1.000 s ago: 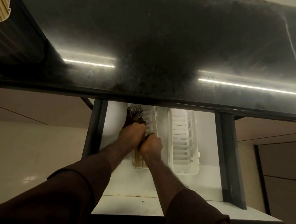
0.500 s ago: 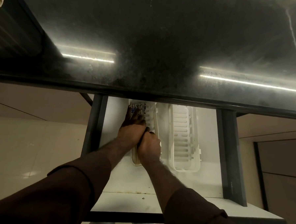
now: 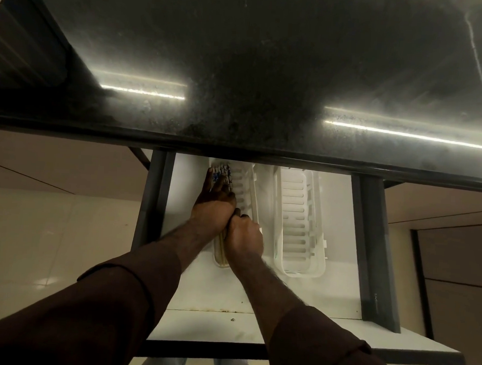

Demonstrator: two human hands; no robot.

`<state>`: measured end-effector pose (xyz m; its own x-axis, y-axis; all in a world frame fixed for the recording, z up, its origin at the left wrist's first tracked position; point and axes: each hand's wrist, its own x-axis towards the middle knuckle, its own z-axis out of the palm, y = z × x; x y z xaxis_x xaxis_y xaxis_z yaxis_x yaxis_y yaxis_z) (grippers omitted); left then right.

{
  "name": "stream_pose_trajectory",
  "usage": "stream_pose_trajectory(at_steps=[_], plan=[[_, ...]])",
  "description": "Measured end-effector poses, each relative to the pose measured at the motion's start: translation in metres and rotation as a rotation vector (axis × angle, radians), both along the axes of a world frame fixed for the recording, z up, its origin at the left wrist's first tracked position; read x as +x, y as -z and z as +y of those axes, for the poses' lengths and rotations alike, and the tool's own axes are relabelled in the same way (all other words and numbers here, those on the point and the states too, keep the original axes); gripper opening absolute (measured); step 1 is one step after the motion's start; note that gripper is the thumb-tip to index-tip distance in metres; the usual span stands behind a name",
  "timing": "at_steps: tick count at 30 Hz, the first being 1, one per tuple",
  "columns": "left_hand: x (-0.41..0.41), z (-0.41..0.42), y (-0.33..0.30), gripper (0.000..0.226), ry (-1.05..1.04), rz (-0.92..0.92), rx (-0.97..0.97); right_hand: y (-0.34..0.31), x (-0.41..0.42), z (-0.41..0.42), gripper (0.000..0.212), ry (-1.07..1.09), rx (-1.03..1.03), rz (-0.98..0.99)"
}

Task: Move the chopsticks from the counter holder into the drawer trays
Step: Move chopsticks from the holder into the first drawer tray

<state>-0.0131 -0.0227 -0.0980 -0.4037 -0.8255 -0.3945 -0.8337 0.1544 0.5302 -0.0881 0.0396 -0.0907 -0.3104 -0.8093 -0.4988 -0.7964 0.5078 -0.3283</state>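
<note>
Drawer (image 3: 370,245): pulled open beneath the counter edge; white floor, dark grey side walls, white front panel nearest the camera.
Counter (image 3: 268,58): dark speckled slab across the upper half of the view, with two bright strip reflections.
Left tray (image 3: 248,188): white slotted plastic tray lying lengthwise in the drawer, its far end under the counter lip; it contains the chopsticks.
Right tray (image 3: 299,221): matching white slotted tray just beside the left tray, nothing visible inside it.
Chopsticks (image 3: 221,251): pale bundle lying along the left tray; near ends show at the tray's near end, and patterned far ends with small blue marks show beyond the left fingers. The middle is hidden by both hands.
Left hand (image 3: 213,208): palm down over the bundle, fingers extended together toward the tray's far end, pressing on the chopsticks.
Right hand (image 3: 245,238): curled into a loose fist, touching the left hand at the thumb side, closed over the near part of the bundle; the exact grip is hidden.
Sleeves (image 3: 110,309): dark brown, pushed back to mid-forearm on both arms.
Writing: no brand, label or text is legible on the trays, drawer or chopsticks; a small mark on the right drawer wall is too small to read.
</note>
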Motion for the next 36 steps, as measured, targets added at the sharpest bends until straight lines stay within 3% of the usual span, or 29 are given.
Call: stream_pose_trajectory(at_steps=[4,7,10,16,23,32,36], plan=[[-0.005,-0.006,0.0,0.045,0.033,-0.132,-0.017,-0.004,0.002,0.001,0.024,-0.048,-0.071,0.065],[-0.004,-0.002,-0.011,0.032,0.135,-0.176,-0.006,-0.01,0.002,0.001,0.023,-0.054,-0.086,0.086],[-0.004,-0.003,-0.029,0.021,0.067,-0.162,-0.037,-0.021,0.002,0.0,0.023,-0.036,-0.123,0.087],[0.007,0.0,-0.053,0.02,0.328,-0.196,-0.278,-0.052,0.004,0.004,0.024,-0.013,-0.161,0.084],[0.031,0.011,-0.092,0.023,0.413,-0.028,-0.461,-0.092,0.018,0.015,0.023,0.099,-0.277,0.099],[0.062,0.012,-0.157,0.039,0.39,0.125,-0.613,-0.163,0.043,0.023,0.034,0.023,-0.51,0.16],[0.07,0.015,-0.189,0.044,0.339,0.121,-0.659,-0.189,0.044,0.026,0.043,-0.027,-0.5,0.125]])
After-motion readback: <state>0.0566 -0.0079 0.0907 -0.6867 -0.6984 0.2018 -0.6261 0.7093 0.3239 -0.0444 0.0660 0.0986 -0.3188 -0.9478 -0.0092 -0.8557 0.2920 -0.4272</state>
